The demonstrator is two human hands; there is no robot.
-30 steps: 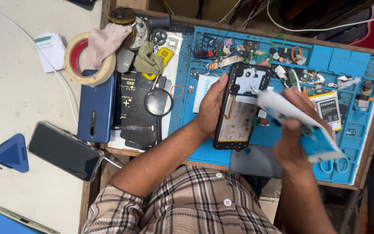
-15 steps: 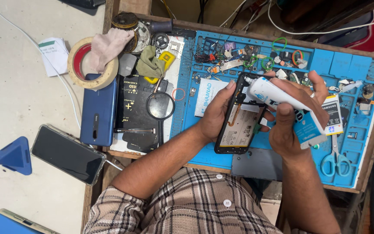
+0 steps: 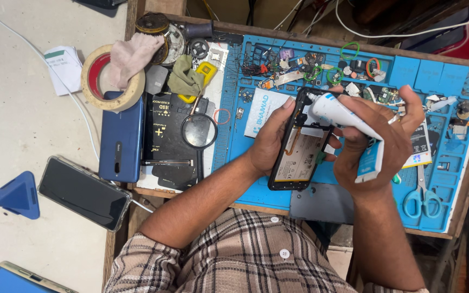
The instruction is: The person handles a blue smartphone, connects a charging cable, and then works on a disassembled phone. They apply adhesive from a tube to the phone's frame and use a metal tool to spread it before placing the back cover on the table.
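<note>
Over the blue rubber work mat (image 3: 451,211), my left hand (image 3: 270,144) clasps the opened black phone with its exposed battery (image 3: 298,157), while my right hand (image 3: 378,135) squeezes a white-and-blue glue tube (image 3: 343,122), nozzle at the phone's top edge.

Blue mat (image 3: 451,217), white-and-blue tube (image 3: 348,122), black phone (image 3: 298,142), plaid brown-and-white shirt (image 3: 234,255), blue scissors (image 3: 420,201) at the mat's right edge.

left hand (image 3: 270,144) gripping opened phone (image 3: 298,157), right hand (image 3: 378,138) squeezing tube (image 3: 343,116)
</note>
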